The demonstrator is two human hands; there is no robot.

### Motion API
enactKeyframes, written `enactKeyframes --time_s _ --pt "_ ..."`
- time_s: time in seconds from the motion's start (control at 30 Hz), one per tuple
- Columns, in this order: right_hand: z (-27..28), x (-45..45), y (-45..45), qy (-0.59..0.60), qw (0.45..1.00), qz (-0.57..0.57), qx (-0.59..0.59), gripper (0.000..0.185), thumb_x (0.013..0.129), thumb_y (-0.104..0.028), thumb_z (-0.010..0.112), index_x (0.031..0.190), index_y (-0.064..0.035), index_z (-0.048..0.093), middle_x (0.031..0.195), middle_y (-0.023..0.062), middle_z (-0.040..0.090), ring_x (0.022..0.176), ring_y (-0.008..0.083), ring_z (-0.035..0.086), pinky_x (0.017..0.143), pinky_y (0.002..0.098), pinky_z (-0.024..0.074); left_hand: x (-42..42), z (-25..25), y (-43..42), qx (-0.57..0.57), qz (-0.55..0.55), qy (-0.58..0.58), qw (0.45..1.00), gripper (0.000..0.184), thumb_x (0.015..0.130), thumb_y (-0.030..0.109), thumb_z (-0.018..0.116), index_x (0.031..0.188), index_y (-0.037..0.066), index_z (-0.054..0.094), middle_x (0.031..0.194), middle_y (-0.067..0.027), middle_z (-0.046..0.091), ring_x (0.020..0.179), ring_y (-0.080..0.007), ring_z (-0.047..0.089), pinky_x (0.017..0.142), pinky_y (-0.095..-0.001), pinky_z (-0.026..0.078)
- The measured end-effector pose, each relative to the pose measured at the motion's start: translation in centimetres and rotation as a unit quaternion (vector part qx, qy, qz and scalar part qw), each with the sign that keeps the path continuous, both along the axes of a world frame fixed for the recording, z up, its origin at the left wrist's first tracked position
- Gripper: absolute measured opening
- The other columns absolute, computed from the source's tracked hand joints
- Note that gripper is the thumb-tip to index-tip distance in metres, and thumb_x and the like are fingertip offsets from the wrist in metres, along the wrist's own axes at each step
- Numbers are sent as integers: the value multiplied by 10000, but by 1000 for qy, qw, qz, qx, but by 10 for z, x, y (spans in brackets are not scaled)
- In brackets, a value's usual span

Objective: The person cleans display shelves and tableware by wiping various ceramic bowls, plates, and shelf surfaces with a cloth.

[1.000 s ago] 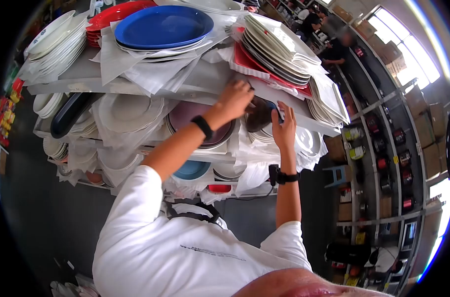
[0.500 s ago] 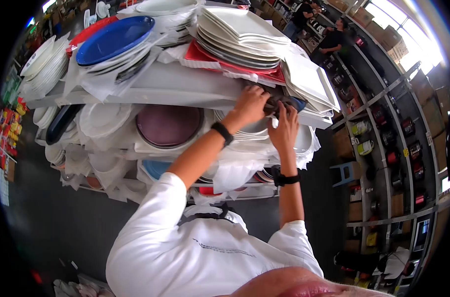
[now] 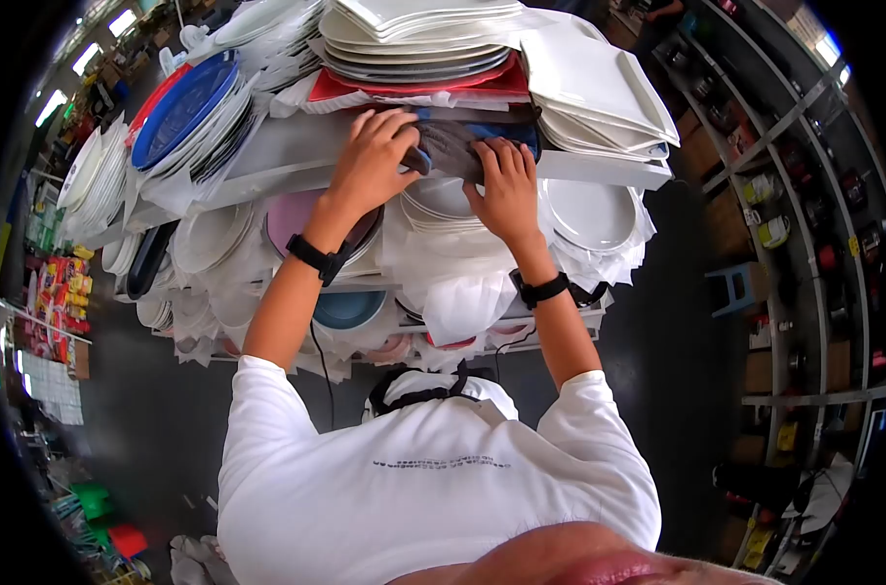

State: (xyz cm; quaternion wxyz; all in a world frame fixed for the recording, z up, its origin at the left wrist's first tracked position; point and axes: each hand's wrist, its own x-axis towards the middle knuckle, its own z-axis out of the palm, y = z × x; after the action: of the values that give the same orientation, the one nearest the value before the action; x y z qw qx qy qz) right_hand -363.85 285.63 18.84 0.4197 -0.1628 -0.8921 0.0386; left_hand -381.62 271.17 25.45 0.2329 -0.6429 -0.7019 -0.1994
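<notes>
A grey cloth (image 3: 451, 148) with blue patches lies bunched at the shelf's front edge, between my two hands. My left hand (image 3: 373, 161) grips its left end, fingers curled over the top and thumb near a folded corner. At the right, my right hand (image 3: 506, 185) has its fingers bent over the cloth and its thumb below. Just behind the cloth is a red square plate (image 3: 331, 88) under a stack of white plates (image 3: 418, 34). White rectangular plates (image 3: 594, 83) are stacked to the right of my right hand.
Blue oval plates (image 3: 184, 112) stand stacked at the left of the top shelf (image 3: 287, 156). Lower shelves hold paper-wrapped plates, including a round white plate (image 3: 589, 214). A blue stool (image 3: 733, 291) stands in the right aisle beside a metal rack (image 3: 784, 244) of goods.
My hands have moved apart, the left one leftward and the right one slightly left and down. The cloth now shows stretched between them. The camera view has shifted.
</notes>
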Motion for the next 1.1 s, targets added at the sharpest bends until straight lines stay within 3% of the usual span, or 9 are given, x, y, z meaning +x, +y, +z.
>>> enactKeyframes --time_s 0.13,0.23,0.27,0.4,0.5,0.67,0.8,0.87,1.1 --pt "-1 24 16 -6 999 -35 0 603 694 -173 756 1261 -114 562 1306 101 559 1297 287 490 1151 476 297 12 3 25 -48 -155 36 986 327 754 256 804 953 59 635 1314 -73 587 1282 -260 510 1131 -460 344" --pt "-5 43 20 -34 998 -56 -8 575 692 -117 753 1235 -95 568 1389 115 530 1352 304 454 1157 497 299 21 -8 45 -62 -161 -26 985 382 781 341 789 967 40 643 1304 -91 590 1277 -265 511 1132 -464 341" --pt "-9 48 22 -26 998 -56 -5 562 694 -105 751 1225 -84 568 1398 117 524 1354 309 451 1148 505 312 24 -10 49 -62 -145 -16 987 509 818 501 726 977 22 660 1287 -108 602 1271 -279 513 1130 -465 337" --pt "-14 49 27 -32 998 -51 19 458 720 -80 728 1147 -42 568 1423 153 498 1358 368 433 1123 537 341 27 -13 45 -40 -109 -69 991 648 848 652 604 934 14 683 1307 -125 607 1270 -301 511 1076 -465 363" --pt "-6 36 21 -31 998 -58 14 353 726 -38 693 1054 -17 565 1400 209 490 1343 419 431 1114 560 344 18 -16 26 -12 -111 -121 986 638 860 649 587 860 18 679 1298 -128 615 1262 -297 517 1043 -470 385" --pt "-6 -8 -21 -26 999 -24 -34 330 725 -90 726 1012 -3 587 1420 217 482 1366 423 413 1126 579 323 -10 -27 -8 38 -39 -136 989 237 923 265 647 846 42 673 1255 -37 639 1212 -229 550 982 -416 431" --pt "5 -47 -61 -28 998 33 -46 341 745 -190 777 983 -9 613 1441 206 473 1378 412 410 1137 580 311 -35 -19 -51 29 23 -111 993 254 889 256 680 1012 35 655 1203 -62 634 1181 -245 561 956 -436 446" --pt "5 -60 -74 -22 996 59 -57 343 747 -194 779 985 -8 617 1435 207 477 1376 407 415 1138 573 314 -44 -18 -67 30 94 -196 976 327 826 166 717 1099 54 574 1182 -87 603 1184 -268 551 973 -454 435" --pt "8 -53 -62 -32 994 57 -82 242 775 -170 749 929 -11 651 1369 167 535 1330 363 477 1126 525 359 -29 -28 -32 31 89 -113 989 410 726 54 722 1086 97 530 1149 -104 608 1229 -302 523 1076 -513 338"
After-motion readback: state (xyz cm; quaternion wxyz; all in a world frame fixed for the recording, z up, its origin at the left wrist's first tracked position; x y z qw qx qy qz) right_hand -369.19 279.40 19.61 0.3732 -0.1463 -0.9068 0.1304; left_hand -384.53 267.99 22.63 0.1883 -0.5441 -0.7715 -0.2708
